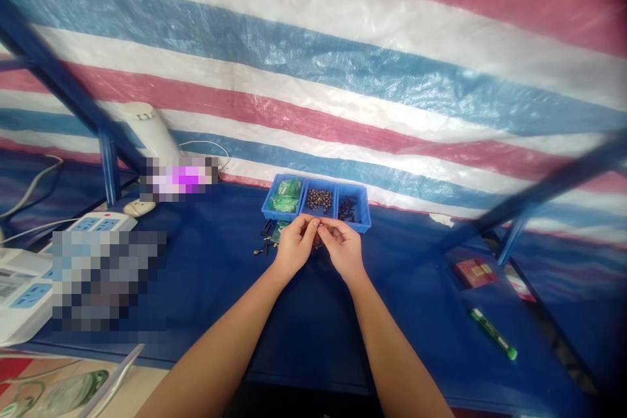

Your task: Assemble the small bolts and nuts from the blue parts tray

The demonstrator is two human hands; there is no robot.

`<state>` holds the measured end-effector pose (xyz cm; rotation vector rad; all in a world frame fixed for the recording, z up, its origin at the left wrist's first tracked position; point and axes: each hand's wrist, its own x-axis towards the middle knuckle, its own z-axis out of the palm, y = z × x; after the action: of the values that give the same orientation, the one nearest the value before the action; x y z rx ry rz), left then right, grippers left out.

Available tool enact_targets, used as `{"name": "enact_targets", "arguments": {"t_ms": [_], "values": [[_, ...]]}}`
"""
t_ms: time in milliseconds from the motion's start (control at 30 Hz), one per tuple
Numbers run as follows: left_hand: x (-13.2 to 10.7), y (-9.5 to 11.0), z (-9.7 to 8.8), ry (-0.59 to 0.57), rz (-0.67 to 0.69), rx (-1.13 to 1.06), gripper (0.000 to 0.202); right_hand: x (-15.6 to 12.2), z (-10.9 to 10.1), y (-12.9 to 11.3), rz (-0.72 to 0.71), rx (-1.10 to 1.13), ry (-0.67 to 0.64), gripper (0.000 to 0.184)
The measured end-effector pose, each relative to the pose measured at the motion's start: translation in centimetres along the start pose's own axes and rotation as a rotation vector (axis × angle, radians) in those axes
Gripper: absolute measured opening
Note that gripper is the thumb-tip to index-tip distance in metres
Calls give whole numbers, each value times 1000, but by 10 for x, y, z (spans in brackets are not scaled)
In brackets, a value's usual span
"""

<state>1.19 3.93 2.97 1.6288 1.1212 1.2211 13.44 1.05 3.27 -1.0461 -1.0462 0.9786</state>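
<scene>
My left hand (294, 243) and my right hand (344, 245) meet at the fingertips, both in a pinch, in front of the blue bins. Whatever they hold is too small and too covered by the fingers to name. Behind them, the left bin (266, 210) contains green packets (285, 196). Small brass-coloured parts (320, 199) fill the back of the middle bin, and dark screw-like pieces (347, 208) lie in the right one. Beside my left hand, a few loose dark and brass pieces (264, 232) lie on the blue table (206, 261), next to a green packet partly hidden by the hand.
To the left are white power strips (34, 294), a computer mouse (140, 208) and a white cylindrical object (151, 134). A green tube (494, 334) and a red box (475, 272) lie to the right. Blue frame bars (543, 176) slant along both sides; a striped tarp (313, 78) hangs behind.
</scene>
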Motion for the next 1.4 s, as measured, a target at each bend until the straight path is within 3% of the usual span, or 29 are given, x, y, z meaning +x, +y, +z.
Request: {"name": "enact_targets", "arguments": {"t_ms": [400, 867, 1100, 1400], "values": [[-1, -1, 3, -41, -14, -141, 25, 2, -4, 1, 29, 8, 72, 25], [0, -2, 1, -25, 2, -100, 26, 0, -2, 1, -31, 9, -15, 25], [-2, 2, 1, -52, 16, -151, 23, 2, -3, 2, -7, 10, 53, 25], [0, -2, 3, -23, 17, -91, 24, 1, -4, 1, 3, -22, 46, 27]]}}
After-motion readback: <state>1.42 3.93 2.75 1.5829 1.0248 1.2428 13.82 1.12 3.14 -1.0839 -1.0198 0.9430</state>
